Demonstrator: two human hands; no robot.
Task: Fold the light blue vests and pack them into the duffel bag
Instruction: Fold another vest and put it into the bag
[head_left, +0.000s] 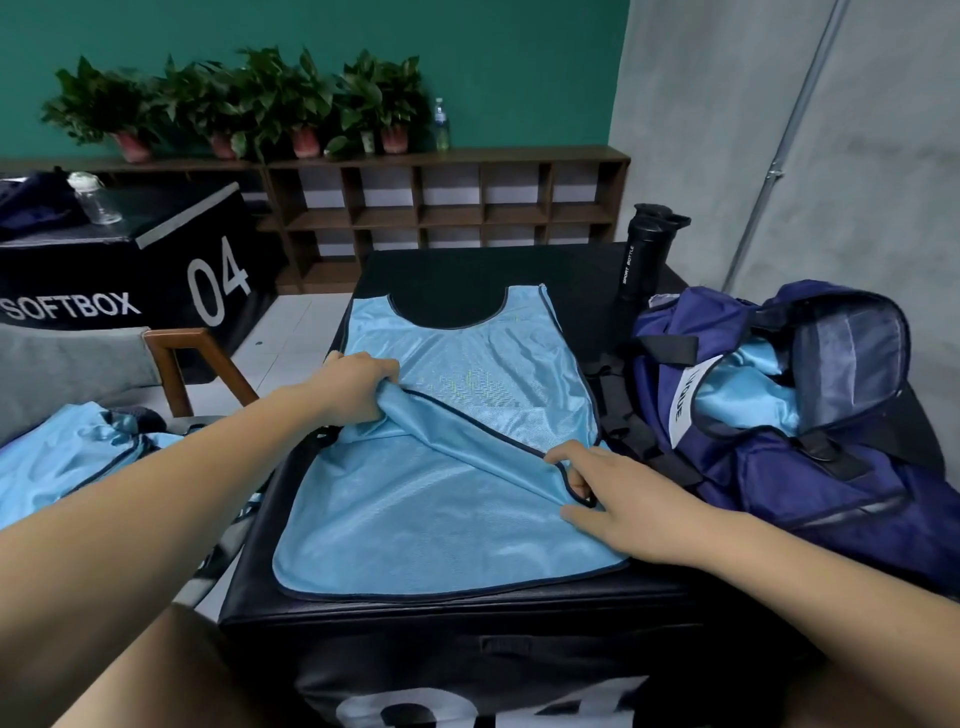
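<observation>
Light blue vest (441, 509) on the black box (457, 623): my left hand (358, 384) clutches its bunched side, right hand (618, 499) pinches its trim.

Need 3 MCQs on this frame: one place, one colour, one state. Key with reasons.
1. Where does the black sport bottle stand?
A) on the shelf
B) on the black box, behind the duffel bag
C) inside the bag

2. What colour is the duffel bag?
A) red
B) green
C) navy blue

3. The spread vest is:
A) untouched
B) gripped by both hands
C) already in the bag

Key:
1B, the bottle stands upright on the box top.
2C, its shell is navy.
3B, the left hand bunches its side and the right hand pinches its edge.
</observation>
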